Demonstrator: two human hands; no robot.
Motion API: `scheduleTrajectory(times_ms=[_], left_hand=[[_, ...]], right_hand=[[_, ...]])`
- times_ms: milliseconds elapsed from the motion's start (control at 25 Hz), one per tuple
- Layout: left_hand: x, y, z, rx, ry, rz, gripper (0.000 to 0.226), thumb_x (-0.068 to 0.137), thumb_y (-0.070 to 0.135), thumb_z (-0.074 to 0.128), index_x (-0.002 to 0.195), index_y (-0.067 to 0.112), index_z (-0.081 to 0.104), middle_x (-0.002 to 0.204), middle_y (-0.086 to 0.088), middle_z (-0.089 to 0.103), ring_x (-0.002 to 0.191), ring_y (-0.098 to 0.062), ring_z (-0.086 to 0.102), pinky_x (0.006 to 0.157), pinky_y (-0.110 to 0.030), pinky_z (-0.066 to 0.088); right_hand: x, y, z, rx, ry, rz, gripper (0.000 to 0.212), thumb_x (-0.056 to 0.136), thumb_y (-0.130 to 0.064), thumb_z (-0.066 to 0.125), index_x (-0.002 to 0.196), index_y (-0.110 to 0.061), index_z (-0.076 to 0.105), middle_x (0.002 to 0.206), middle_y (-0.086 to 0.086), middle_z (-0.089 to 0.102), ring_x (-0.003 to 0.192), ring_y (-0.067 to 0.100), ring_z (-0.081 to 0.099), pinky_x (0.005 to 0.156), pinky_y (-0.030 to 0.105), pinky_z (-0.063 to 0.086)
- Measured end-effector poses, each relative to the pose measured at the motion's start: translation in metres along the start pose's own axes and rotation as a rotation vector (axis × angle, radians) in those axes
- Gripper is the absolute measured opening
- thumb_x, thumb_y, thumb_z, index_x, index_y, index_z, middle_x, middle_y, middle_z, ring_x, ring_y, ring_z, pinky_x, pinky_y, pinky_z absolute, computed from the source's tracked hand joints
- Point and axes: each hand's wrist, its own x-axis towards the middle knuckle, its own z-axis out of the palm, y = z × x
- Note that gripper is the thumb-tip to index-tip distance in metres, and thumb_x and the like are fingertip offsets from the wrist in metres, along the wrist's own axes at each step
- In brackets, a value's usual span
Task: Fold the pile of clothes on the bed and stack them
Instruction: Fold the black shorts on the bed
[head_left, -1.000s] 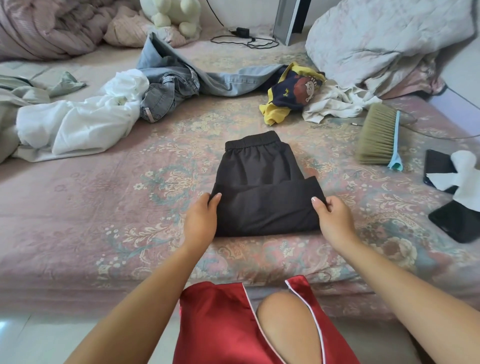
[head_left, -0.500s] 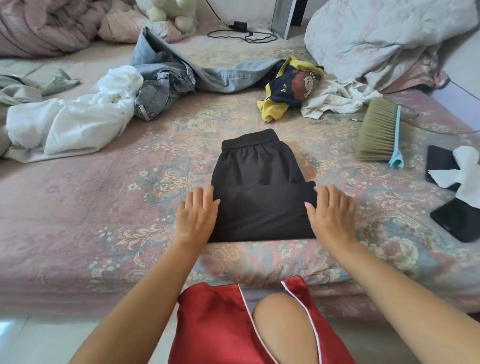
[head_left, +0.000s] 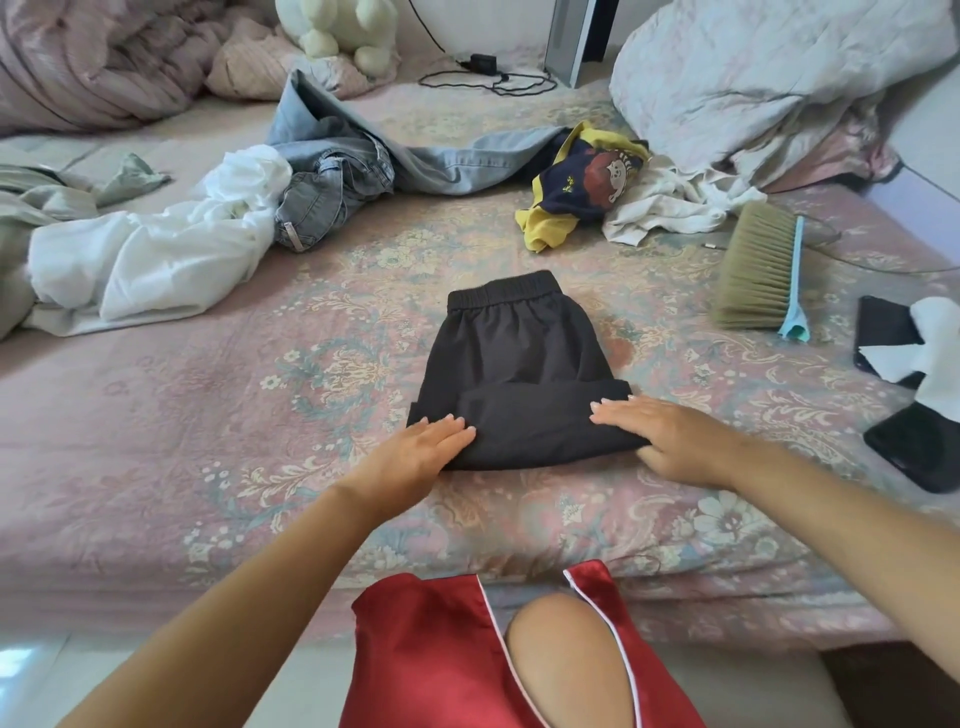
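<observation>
The black shorts (head_left: 519, 374) lie folded near the front edge of the floral bed (head_left: 208, 467), left hand (head_left: 415, 449) and right hand (head_left: 670, 436) pressing flat-fingered on the folded hem; next, I judge, comes another fold or setting aside. Behind wait jeans (head_left: 343, 171), a white garment (head_left: 156, 254), a brush (head_left: 758, 265)

Both arms reach toward 12 o'clock; left hand (head_left: 415, 449) and right hand (head_left: 670, 439) flat, palms down, fingers straight, angled inward.
</observation>
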Motion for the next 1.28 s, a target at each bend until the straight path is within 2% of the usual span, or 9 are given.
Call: scheduleTrajectory(times_ms=[160,280,360,440,640,760,880,1080,1280], left_hand=[[0.013,0.010,-0.070,-0.670,0.046,-0.348,0.027,0.083,-0.001,0.059,0.092,0.023,0.068,0.076,0.008,0.066,0.070,-0.003,0.060,0.064,-0.021,0.048],[0.052,-0.019,-0.079,-1.370,0.562,-0.837,0.029,0.084,0.012,0.071,0.110,0.022,0.061,0.099,0.000,0.070,0.088,-0.008,0.066,0.083,-0.028,0.055],[0.065,-0.023,-0.058,-1.511,0.490,-1.057,0.047,0.086,0.035,0.070,0.124,0.012,0.055,0.116,-0.008,0.066,0.097,-0.015,0.067,0.084,-0.035,0.055],[0.069,-0.011,-0.031,-1.366,0.364,-1.215,0.047,0.090,0.037,0.063,0.125,0.006,0.057,0.112,-0.005,0.065,0.095,-0.017,0.063,0.075,-0.028,0.052],[0.072,-0.004,-0.011,-1.149,0.543,-1.307,0.031,0.099,0.040,0.044,0.089,0.014,0.060,0.084,0.004,0.061,0.080,-0.014,0.057,0.075,-0.030,0.045],[0.060,0.003,-0.005,-0.623,0.316,-1.211,0.048,0.102,0.041,0.033,0.071,0.007,0.048,0.068,-0.006,0.052,0.065,-0.025,0.051,0.062,-0.036,0.039],[0.051,0.013,0.000,-0.296,0.127,-1.176,0.048,0.103,0.040,0.028,0.090,0.002,0.055,0.087,-0.014,0.062,0.083,-0.035,0.058,0.069,-0.038,0.041],[0.057,0.005,-0.023,-0.512,0.245,-1.233,0.035,0.102,0.040,0.031,0.099,0.007,0.044,0.082,-0.004,0.051,0.069,-0.020,0.050,0.061,-0.034,0.032],[0.093,-0.021,-0.016,-0.553,0.287,-1.304,0.046,0.102,0.041,0.034,0.074,0.005,0.045,0.070,-0.006,0.048,0.070,-0.027,0.052,0.056,-0.033,0.030]], right_hand=[[-0.006,-0.019,-0.041,0.818,0.254,0.225,0.030,0.087,0.005,0.052,0.085,-0.020,0.068,0.078,-0.002,0.068,0.072,0.005,0.061,0.075,0.023,0.046],[0.046,-0.008,-0.046,1.377,0.665,0.498,0.014,0.085,-0.027,0.064,0.087,-0.014,0.068,0.089,0.002,0.071,0.090,0.017,0.065,0.091,0.035,0.050],[0.068,-0.010,-0.027,1.290,0.636,0.643,0.042,0.076,-0.050,0.068,0.099,-0.015,0.070,0.103,0.000,0.071,0.099,0.019,0.065,0.097,0.041,0.049],[0.076,-0.009,-0.008,1.107,0.547,0.686,0.038,0.086,-0.045,0.063,0.099,-0.010,0.069,0.100,0.003,0.070,0.095,0.020,0.064,0.091,0.037,0.050],[0.076,0.001,0.001,0.907,0.669,0.660,0.030,0.094,-0.020,0.057,0.079,0.006,0.055,0.075,0.026,0.057,0.071,0.019,0.048,0.063,0.030,0.031],[0.069,-0.003,0.010,0.680,0.598,0.779,0.027,0.100,-0.018,0.043,0.075,-0.010,0.041,0.068,0.003,0.044,0.067,0.024,0.043,0.057,0.034,0.026],[0.056,-0.014,0.016,0.389,0.517,0.830,0.017,0.102,-0.019,0.036,0.089,-0.011,0.042,0.088,0.002,0.054,0.082,0.034,0.053,0.063,0.033,0.029],[0.064,-0.007,-0.002,0.244,0.590,0.836,0.045,0.099,-0.042,0.036,0.109,0.000,0.051,0.108,0.020,0.055,0.101,0.038,0.053,0.077,0.042,0.040],[0.097,0.011,-0.018,0.648,0.517,0.923,0.043,0.098,-0.040,0.042,0.074,-0.006,0.048,0.071,0.009,0.052,0.075,0.030,0.050,0.060,0.034,0.033]])
